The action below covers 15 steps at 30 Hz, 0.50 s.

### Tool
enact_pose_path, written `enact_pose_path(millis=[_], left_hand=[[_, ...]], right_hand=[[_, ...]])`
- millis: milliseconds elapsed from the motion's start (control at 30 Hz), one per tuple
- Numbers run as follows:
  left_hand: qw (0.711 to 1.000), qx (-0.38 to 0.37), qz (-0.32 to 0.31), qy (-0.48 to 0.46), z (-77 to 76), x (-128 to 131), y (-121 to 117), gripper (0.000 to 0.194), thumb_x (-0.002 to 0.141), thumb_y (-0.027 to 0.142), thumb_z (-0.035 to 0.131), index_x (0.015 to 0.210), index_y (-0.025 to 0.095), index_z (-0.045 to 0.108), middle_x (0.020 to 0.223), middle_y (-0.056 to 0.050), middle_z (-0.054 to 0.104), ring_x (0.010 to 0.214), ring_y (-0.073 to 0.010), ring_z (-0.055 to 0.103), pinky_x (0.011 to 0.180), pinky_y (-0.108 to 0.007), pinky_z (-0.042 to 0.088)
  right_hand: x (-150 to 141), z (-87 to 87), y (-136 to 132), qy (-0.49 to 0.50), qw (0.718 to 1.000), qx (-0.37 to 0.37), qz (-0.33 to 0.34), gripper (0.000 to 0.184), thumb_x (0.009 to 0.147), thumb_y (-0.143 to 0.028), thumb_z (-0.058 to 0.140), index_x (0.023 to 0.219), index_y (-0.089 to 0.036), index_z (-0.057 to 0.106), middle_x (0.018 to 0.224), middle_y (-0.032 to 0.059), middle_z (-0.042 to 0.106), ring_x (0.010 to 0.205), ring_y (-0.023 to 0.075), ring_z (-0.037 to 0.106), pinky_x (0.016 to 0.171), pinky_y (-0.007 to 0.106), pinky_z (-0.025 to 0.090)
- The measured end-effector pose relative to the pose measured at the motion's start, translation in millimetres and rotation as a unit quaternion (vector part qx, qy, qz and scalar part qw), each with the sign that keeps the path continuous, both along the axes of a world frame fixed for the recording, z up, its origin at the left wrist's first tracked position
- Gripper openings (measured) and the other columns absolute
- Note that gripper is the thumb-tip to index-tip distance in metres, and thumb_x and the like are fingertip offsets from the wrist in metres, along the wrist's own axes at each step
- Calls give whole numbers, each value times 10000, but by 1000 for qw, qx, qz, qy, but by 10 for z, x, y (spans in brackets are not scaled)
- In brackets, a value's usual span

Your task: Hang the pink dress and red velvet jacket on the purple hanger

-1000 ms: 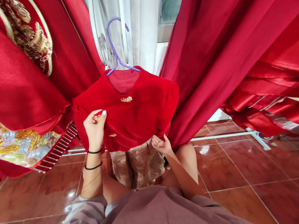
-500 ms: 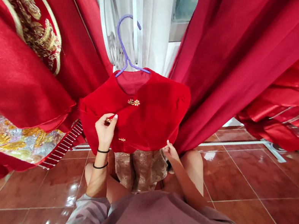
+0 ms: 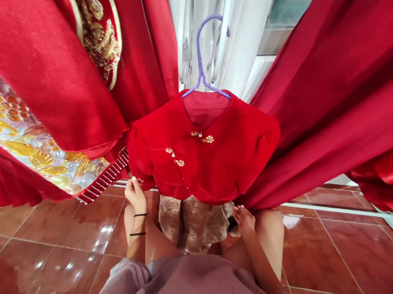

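A red velvet short-sleeved jacket (image 3: 200, 166) hangs in front of me on a purple hanger (image 3: 199, 55). Gold flower clasps (image 3: 179, 162) with small stones run down its front. At the sleeve on the left, my left hand (image 3: 136, 196) is closed, thumb and finger pinching the sleeve's lower edge. My right hand (image 3: 244, 218) is just under the jacket's hem on the right, fingers partly spread, with nothing visible in it. Below the hem, a shiny gold-beige fabric (image 3: 190, 221) hangs between my knees.
Red garments with gold and silver embroidery (image 3: 37, 149) hang at the left. A long red drape (image 3: 339, 71) fills the right. White curtains (image 3: 252, 10) and a white metal frame (image 3: 332, 209) stand behind. Red-brown tiles (image 3: 315, 258) cover the floor.
My left hand has left the front clasps and moved down to the sleeve edge. My right hand has let go of the hem and opened. The view has shifted left.
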<state>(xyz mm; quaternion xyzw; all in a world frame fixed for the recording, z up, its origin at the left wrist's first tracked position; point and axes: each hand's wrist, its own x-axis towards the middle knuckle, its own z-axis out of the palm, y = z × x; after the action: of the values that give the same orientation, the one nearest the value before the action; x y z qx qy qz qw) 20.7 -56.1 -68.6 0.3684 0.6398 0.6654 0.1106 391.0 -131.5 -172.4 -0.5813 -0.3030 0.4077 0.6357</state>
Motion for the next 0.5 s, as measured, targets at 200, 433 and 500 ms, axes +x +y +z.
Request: enact_pose_path(millis=[200, 433, 500], left_hand=[[996, -24, -37, 77, -90, -465, 197, 638, 652, 468, 738, 1175, 150, 561, 1331, -167, 544, 1278, -280, 472, 1129, -429, 321], [979, -82, -182, 47, -40, -687, 497, 441, 686, 559, 622, 810, 136, 625, 802, -83, 670, 809, -231, 628, 827, -402, 530], [985, -82, -142, 55, -64, -774, 448, 407, 692, 543, 607, 787, 147, 607, 778, -72, 651, 799, -227, 615, 848, -412, 515]], right_hand=[[436, 337, 541, -108, 980, 34, -165, 572, 653, -524, 710, 1108, -215, 555, 1202, 90, 599, 1083, 233, 564, 935, 381, 481], [832, 677, 1151, -187, 977, 90, -53, 508, 628, -632, 663, 765, -145, 624, 709, 22, 595, 681, 150, 519, 724, 341, 483], [920, 678, 1119, -203, 971, 88, -91, 500, 651, -656, 627, 688, -159, 586, 642, 2, 550, 633, 138, 472, 711, 347, 471]])
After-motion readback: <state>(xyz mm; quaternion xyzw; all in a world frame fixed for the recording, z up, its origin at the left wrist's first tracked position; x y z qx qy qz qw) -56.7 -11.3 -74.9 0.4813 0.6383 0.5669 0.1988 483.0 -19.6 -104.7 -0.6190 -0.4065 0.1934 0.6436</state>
